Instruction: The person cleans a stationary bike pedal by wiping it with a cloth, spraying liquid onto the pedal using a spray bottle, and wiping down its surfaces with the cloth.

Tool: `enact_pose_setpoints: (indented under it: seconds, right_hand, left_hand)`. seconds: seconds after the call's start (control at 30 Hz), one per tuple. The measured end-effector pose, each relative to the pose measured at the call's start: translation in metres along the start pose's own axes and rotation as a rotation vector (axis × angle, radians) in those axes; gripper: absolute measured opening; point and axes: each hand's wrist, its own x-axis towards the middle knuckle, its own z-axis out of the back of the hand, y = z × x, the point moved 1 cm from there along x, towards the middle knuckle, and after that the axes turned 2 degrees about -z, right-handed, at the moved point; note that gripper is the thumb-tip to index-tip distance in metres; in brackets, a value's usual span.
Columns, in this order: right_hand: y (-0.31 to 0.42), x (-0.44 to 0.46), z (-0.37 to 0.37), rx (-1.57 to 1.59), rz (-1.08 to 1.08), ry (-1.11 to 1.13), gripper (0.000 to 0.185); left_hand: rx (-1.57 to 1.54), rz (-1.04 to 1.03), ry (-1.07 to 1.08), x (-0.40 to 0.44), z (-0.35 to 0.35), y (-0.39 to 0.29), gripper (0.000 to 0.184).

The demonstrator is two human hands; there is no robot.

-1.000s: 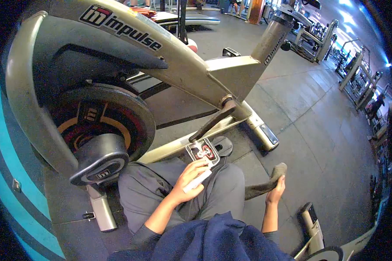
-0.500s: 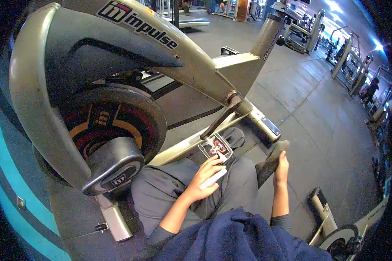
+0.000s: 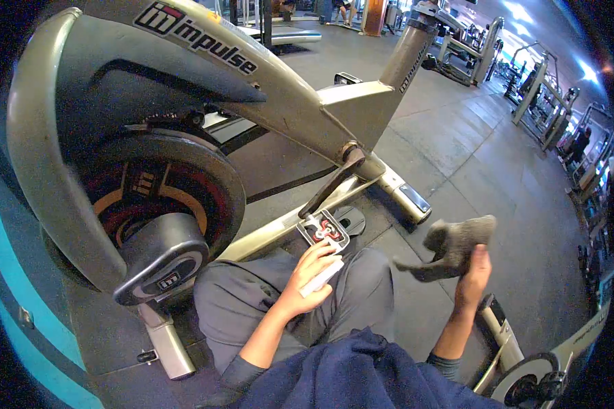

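Note:
My left hand is closed on a small white oblong thing, whose kind I cannot make out. Its fingertips overlap the lower edge of the bike pedal, a metal cage with red parts; whether they touch it I cannot tell. The pedal hangs from the dark crank arm of a beige exercise bike. Out to the right, above the floor, my right hand grips a dark grey cloth, which bunches up and trails to the left.
My bent legs lie close beside the bike's lower frame. The flywheel and a rear foot stand at left. Part of another bike stands at lower right. Gym machines line the far right.
The grey cloth has swung up and right in my right hand, away from my knee. My left hand stays by the pedal with the white thing. The view has shifted slightly.

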Motion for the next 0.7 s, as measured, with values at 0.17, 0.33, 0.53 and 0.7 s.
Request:
enact_pose_setpoints:
  seconds: [0.17,0.33,0.53,0.7]
  right_hand:
    - [-0.038,-0.021,-0.062,-0.645,-0.01,0.506,0.019]
    - [-0.108,-0.059,-0.1,-0.915,0.309,0.671,0.024]
    - [-0.126,-0.067,-0.105,-0.841,0.414,0.503,0.017]
    - [-0.134,-0.07,-0.104,-0.798,0.468,0.433,0.018]
  left_hand:
    - [0.029,0.103,-0.035,0.003,0.002,-0.008,0.05]
    - [0.008,0.262,0.016,0.019,0.017,-0.021,0.034]
    - [0.025,-0.026,0.2,0.041,0.045,0.002,0.031]
    - [-0.119,0.085,0.099,0.033,0.037,-0.006,0.035]
